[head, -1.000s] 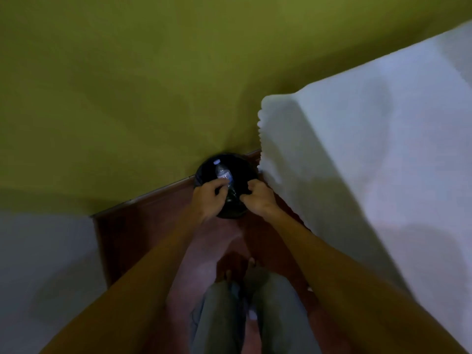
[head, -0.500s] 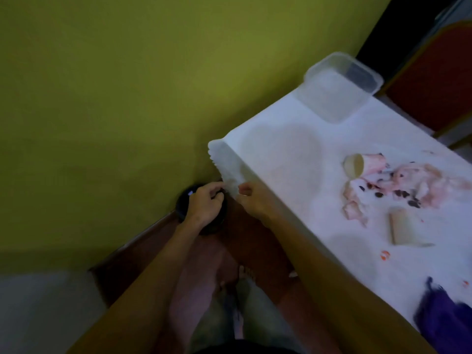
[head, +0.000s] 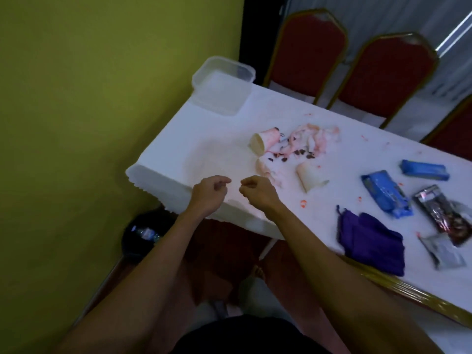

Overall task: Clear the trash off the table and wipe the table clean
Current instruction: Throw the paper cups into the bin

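A white-clothed table (head: 204,139) carries trash: a tipped paper cup (head: 264,143), pink-stained crumpled tissues (head: 309,139) with dark bits, a second paper cup (head: 310,178) on its side, two blue wrappers (head: 387,194) (head: 424,169) and foil packets (head: 449,215). A purple cloth (head: 370,241) lies near the front edge. My left hand (head: 209,194) and my right hand (head: 256,191) hover over the table's near corner, fingers loosely curled, holding nothing. A black trash bin (head: 143,233) with a plastic bottle inside stands on the floor below left.
A clear plastic container (head: 222,85) sits at the table's far corner by the green wall (head: 89,98). Red chairs (head: 309,52) with gold frames line the far side. My legs and feet are below the table edge.
Both hands have risen from the trash bin on the floor to above the table corner. My view has swung up and right, bringing the table's trash into sight.
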{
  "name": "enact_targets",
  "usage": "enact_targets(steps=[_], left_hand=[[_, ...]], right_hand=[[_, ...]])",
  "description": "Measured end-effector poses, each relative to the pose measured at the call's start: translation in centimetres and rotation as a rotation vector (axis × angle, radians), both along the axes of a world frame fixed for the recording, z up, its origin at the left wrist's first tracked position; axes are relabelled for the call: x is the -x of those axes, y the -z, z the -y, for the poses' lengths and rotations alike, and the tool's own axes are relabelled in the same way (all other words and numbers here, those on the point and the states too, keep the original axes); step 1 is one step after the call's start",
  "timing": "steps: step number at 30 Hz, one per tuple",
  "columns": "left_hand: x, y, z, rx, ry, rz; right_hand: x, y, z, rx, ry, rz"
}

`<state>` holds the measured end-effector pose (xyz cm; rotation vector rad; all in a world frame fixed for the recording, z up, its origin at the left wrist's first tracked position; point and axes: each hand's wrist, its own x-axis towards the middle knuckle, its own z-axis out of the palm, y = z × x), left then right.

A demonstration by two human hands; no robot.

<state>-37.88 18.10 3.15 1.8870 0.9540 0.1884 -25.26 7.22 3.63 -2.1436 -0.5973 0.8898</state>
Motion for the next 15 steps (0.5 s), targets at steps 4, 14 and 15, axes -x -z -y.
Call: enact_targets(steps=[4,14,15], left_hand=[[-4.0,-0.7,1.7,0.004,0.102,-0.018],[-13.0,-0.7,3.9,0.035,0.191,-0.046],[-13.9,-0.7,4.1,0.036,0.198,-0.052]], right_hand=[[-3.2,0.0,3.2,0.010,0.071,0.002],[-11.9,0.6,6.7,-0.003,0.158,0.023],[-12.7,0.7,6.9,-0.006,0.158,0.024]])
